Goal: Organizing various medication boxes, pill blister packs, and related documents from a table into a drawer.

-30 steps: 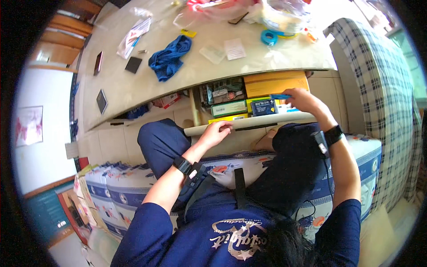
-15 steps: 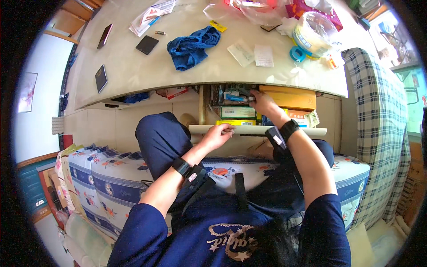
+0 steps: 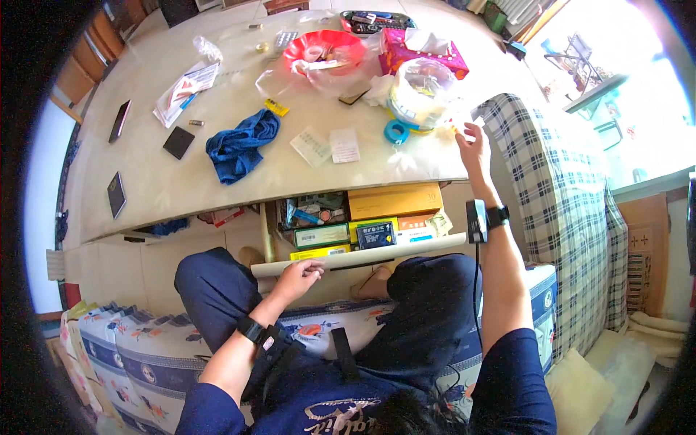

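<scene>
My right hand reaches over the table's right edge, fingers apart and slightly bent. Its fingertips are at a small orange-and-white item, washed out by glare; I cannot tell whether they touch. Beside them are a blue tape roll and a clear plastic bag-lined tub. My left hand rests with loosely bent fingers against the front board of the pulled-out drawer. In the drawer lie a large orange-yellow box, a green-and-white box, a dark box and a yellow box.
On the table lie a blue cloth, paper slips, a black wallet-like square and a phone. Farther back are a red dish and a tissue box. A checked cloth-covered armrest stands right.
My right hand has left the drawer's contents and moved out to the table's right edge. My left hand stays at the drawer front. The whole view has swung to the right.
</scene>
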`<control>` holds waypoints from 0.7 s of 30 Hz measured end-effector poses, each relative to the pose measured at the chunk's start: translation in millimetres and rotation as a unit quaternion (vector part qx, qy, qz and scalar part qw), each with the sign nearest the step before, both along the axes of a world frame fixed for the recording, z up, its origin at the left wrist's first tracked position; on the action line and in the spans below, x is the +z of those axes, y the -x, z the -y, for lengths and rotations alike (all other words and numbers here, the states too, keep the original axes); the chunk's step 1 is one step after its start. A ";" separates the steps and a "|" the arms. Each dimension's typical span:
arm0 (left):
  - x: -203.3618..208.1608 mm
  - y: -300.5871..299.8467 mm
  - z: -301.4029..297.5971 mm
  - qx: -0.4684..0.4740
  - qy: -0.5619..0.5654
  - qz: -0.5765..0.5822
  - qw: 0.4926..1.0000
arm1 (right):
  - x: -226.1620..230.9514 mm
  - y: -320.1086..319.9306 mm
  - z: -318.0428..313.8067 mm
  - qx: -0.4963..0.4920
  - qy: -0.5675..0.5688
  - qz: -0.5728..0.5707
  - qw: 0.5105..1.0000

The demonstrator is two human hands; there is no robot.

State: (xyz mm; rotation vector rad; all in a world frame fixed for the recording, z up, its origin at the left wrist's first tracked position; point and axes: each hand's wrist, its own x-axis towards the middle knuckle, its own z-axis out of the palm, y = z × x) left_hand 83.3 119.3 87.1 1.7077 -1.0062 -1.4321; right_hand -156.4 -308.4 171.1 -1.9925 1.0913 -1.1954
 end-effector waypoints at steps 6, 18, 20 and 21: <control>-5.5 0.9 -1.3 0.013 -0.016 0.008 1.000 | -14.7 1.1 30.8 -0.182 0.029 -0.253 0.950; -9.2 8.5 -3.1 0.005 -0.041 0.000 0.999 | -9.5 -11.8 36.8 -0.157 0.019 -0.115 0.981; -10.3 15.2 4.9 -0.003 -0.029 -0.009 1.000 | -7.8 2.4 46.9 -0.189 -0.100 0.035 0.976; -11.8 20.1 8.3 -0.006 -0.020 -0.016 1.000 | -7.8 14.5 48.3 -0.189 -0.093 0.054 0.976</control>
